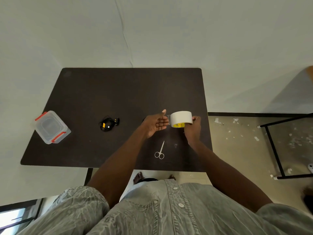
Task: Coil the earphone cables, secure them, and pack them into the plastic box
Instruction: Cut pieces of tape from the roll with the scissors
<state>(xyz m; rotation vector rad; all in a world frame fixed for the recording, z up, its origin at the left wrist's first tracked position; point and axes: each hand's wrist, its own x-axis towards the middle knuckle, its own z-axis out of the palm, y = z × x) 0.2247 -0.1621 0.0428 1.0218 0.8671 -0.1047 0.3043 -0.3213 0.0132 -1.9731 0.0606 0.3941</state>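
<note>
Right hand grip closed on tape roll, held above tabletop. Left hand open, fingers straight, fingertips at roll's edge. Coiled earphones mid-tabletop; plastic box far left, lid on. Scissors near front edge.

A black earphone cable, coiled into a loose bundle with yellow parts showing, lies on the dark table left of centre. Well apart, at the left edge, sits the clear plastic box, lid on, with red clasps.
</note>
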